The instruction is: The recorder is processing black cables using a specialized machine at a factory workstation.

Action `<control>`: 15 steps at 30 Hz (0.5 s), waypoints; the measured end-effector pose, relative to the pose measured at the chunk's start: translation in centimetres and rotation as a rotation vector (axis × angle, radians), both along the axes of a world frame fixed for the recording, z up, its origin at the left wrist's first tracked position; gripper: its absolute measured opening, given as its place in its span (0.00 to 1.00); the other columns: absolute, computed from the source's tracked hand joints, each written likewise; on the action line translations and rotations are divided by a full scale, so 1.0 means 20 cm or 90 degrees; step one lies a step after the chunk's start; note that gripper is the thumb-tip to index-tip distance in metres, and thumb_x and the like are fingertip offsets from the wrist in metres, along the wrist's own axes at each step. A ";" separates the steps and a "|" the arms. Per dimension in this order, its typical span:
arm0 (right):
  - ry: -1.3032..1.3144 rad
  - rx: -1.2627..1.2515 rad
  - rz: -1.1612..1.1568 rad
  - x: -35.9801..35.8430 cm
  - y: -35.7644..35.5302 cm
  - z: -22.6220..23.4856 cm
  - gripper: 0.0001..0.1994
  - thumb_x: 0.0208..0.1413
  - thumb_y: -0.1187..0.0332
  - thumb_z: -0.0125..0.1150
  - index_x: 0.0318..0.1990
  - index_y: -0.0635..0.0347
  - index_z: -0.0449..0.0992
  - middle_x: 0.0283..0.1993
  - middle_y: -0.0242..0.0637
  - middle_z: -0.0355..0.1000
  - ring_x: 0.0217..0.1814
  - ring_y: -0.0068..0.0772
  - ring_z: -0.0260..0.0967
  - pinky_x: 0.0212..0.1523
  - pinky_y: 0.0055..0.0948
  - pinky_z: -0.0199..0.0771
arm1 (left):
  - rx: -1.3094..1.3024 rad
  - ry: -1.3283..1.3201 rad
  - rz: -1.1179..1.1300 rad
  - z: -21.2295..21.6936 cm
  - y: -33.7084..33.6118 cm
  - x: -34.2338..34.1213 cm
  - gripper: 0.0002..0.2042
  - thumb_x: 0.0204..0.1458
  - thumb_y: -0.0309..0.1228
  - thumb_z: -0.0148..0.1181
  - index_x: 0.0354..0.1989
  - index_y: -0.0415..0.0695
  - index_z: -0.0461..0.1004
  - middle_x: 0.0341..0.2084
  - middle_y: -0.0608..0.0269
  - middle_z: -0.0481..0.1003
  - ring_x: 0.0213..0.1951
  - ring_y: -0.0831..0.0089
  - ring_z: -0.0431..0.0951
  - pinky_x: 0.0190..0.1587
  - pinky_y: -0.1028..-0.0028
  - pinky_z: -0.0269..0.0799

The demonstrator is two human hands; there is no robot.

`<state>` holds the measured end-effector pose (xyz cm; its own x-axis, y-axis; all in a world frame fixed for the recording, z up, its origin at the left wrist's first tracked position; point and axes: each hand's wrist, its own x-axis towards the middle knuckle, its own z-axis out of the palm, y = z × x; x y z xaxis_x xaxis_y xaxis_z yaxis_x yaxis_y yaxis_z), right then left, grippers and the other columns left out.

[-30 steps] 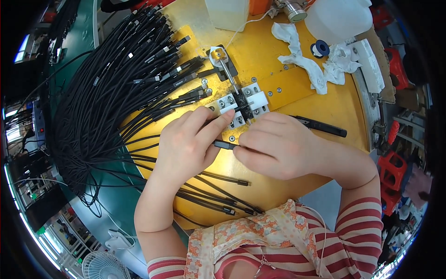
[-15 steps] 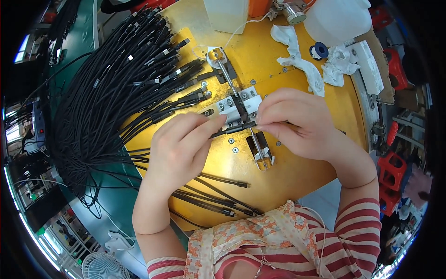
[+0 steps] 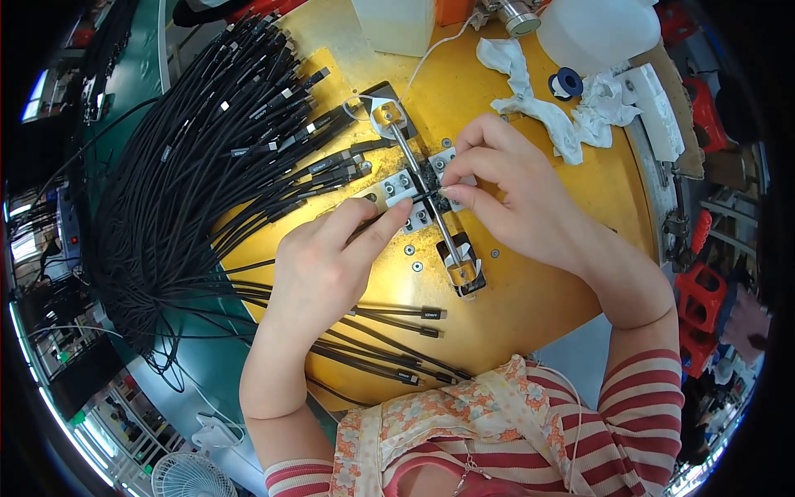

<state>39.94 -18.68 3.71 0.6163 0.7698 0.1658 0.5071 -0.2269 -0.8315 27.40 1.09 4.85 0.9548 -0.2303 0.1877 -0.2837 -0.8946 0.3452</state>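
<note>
The right hand (image 3: 513, 195) is curled over the middle of a small metal fixture (image 3: 422, 195), its thumb and forefinger pressed together on what looks like the end of a black cable; the pinched piece itself is mostly hidden by the fingertips. The left hand (image 3: 327, 265) lies just beside it, palm down, with forefinger and thumb stretched toward the fixture's left block and closed on the same thin black cable where it enters the clamp. The fixture is a cross of silver blocks with a slim rod running through it, bolted near the centre of a round yellow worktable (image 3: 530, 306).

Left of the hands, a thick bundle of black cables (image 3: 182, 190) fans across the table edge, the plug ends pointing toward the fixture. A few loose cables (image 3: 397, 331) lie on the yellow surface below the left hand. Beyond the right hand sit a crumpled white rag (image 3: 530, 91), a small blue-and-white roll of tape (image 3: 566, 83) and a translucent plastic jug (image 3: 596, 29).
</note>
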 end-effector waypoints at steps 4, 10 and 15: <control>-0.180 0.017 0.019 -0.02 0.00 0.01 0.03 0.45 0.77 0.61 0.29 0.62 0.73 0.33 0.37 0.64 0.34 0.39 0.66 0.35 0.35 0.66 | 0.005 0.003 -0.001 0.00 -0.01 0.01 0.22 0.41 0.22 0.59 0.49 0.48 0.77 0.29 0.66 0.70 0.23 0.72 0.72 0.25 0.75 0.69; -0.226 -0.019 0.042 -0.03 -0.03 0.01 0.09 0.43 0.78 0.64 0.35 0.62 0.74 0.36 0.39 0.65 0.34 0.39 0.67 0.34 0.33 0.67 | -0.054 0.069 0.015 0.01 0.00 0.01 0.20 0.41 0.18 0.59 0.46 0.46 0.78 0.29 0.62 0.71 0.28 0.68 0.75 0.30 0.72 0.72; -0.264 -0.054 0.058 -0.04 -0.04 0.03 0.05 0.44 0.75 0.59 0.32 0.63 0.73 0.35 0.37 0.64 0.32 0.37 0.67 0.32 0.33 0.67 | -0.051 0.056 0.017 0.02 0.00 0.01 0.20 0.41 0.18 0.60 0.46 0.48 0.78 0.29 0.63 0.70 0.29 0.69 0.75 0.32 0.70 0.71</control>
